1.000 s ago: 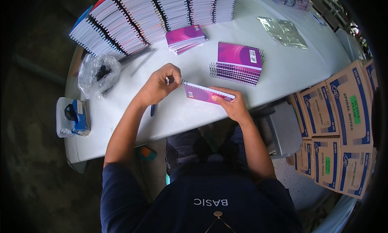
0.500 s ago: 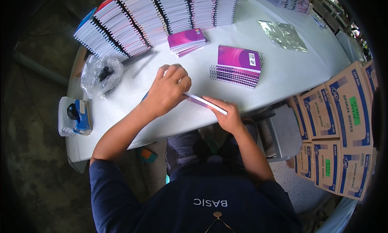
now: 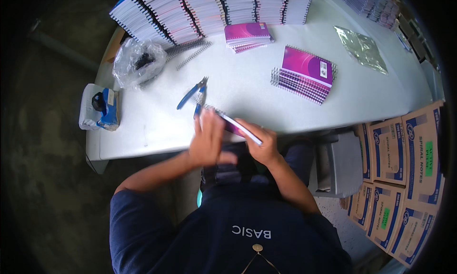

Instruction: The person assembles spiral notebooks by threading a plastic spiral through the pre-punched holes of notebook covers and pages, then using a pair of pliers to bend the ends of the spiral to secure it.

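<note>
A small notebook (image 3: 238,126) with a purple cover is gripped by my right hand (image 3: 263,144) near the table's front edge, its white page edges facing up. A wire coil shows at its far left end. My left hand (image 3: 207,140), somewhat blurred, is held flat against or just beside that end, with fingers stretched out and thumb apart. Just beyond it lie blue-handled pliers (image 3: 194,96), jaws pointing away. A stack of purple spiral notebooks (image 3: 304,74) stands to the right, with coil ends sticking out. Farther back sits a smaller pile of purple notebooks (image 3: 247,36).
Tall stacks of bound books (image 3: 214,12) line the table's back. Loose wire coils (image 3: 190,53) lie by a clear plastic bag (image 3: 138,62). A tape dispenser (image 3: 108,107) stands at left, a clear plastic sleeve (image 3: 362,49) at back right. Cardboard boxes (image 3: 388,155) are stacked beside the table.
My left hand has opened from a curled grip and moved nearer to me. The pliers, mostly hidden before, now show. The view has shifted, so the table items appear farther right and up.
</note>
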`<state>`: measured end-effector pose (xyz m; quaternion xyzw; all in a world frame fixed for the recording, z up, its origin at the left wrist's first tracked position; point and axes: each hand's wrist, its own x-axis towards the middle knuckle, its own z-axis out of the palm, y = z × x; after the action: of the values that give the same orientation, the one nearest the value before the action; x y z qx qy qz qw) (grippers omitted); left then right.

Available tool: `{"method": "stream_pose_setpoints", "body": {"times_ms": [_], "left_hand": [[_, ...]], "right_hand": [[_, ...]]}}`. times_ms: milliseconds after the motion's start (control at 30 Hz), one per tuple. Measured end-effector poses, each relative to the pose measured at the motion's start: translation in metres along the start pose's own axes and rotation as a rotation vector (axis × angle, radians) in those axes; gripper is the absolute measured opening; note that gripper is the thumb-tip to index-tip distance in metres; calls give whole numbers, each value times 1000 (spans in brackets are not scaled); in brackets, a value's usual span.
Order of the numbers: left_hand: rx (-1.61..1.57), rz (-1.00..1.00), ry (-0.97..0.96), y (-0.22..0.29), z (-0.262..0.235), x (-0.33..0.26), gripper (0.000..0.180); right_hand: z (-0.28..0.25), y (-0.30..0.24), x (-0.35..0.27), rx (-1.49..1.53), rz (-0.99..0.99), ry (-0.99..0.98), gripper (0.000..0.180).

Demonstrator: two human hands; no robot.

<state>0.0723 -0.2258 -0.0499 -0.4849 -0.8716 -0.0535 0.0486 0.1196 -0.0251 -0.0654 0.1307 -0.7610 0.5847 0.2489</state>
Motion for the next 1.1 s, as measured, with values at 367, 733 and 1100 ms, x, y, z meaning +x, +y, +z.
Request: {"method": "stream_pose_setpoints", "body": {"times_ms": [367, 733, 1100], "left_hand": [[-115, 259, 224, 13, 46, -29, 109], [130, 410, 745, 2, -9, 25, 100], [-49, 130, 763, 2, -4, 42, 114]], "right_hand": [[-7, -6, -3, -51, -134, -10, 40], [-12, -2, -2, -163, -244, -62, 45], [10, -5, 2, -112, -303, -94, 34]]}}
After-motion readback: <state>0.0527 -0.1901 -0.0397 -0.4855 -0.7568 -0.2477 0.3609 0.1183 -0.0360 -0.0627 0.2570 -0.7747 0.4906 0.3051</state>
